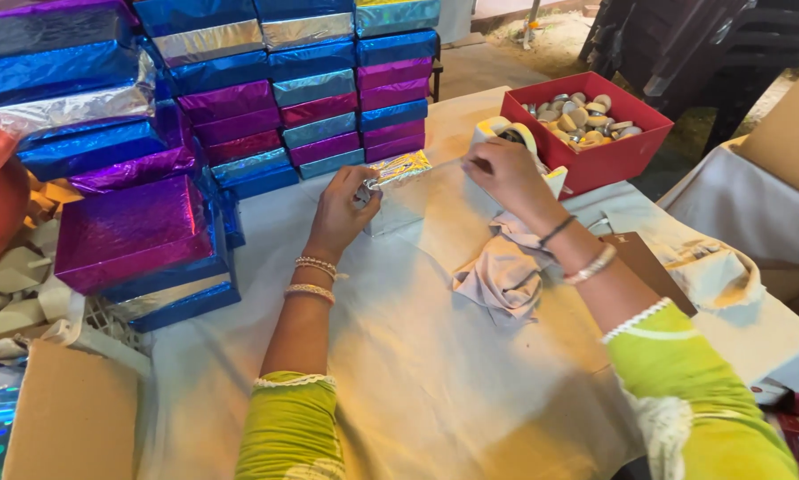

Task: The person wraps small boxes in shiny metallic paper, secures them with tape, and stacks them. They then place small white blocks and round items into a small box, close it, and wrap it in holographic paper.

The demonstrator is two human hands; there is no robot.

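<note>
Hands on foil box and tape

Foil-wrapped box [398, 191] sits toward the far edge of the bench [417, 373], just in front of the stacked wrapped boxes [311, 98]. I see my left hand [344, 213] clenched on the box's left end, fingers curled over the foil. My right hand [504, 178] pinches a strip of clear tape pulled from the tape dispenser [515, 138], which stands just right of the box. Red box of small round pieces [595, 156] touches or nearly touches the dispenser, at the bench's far right corner. Crumpled cloth [506, 271] lies under my right wrist. More wrapped boxes [133, 236] pile at the left edge.
</note>
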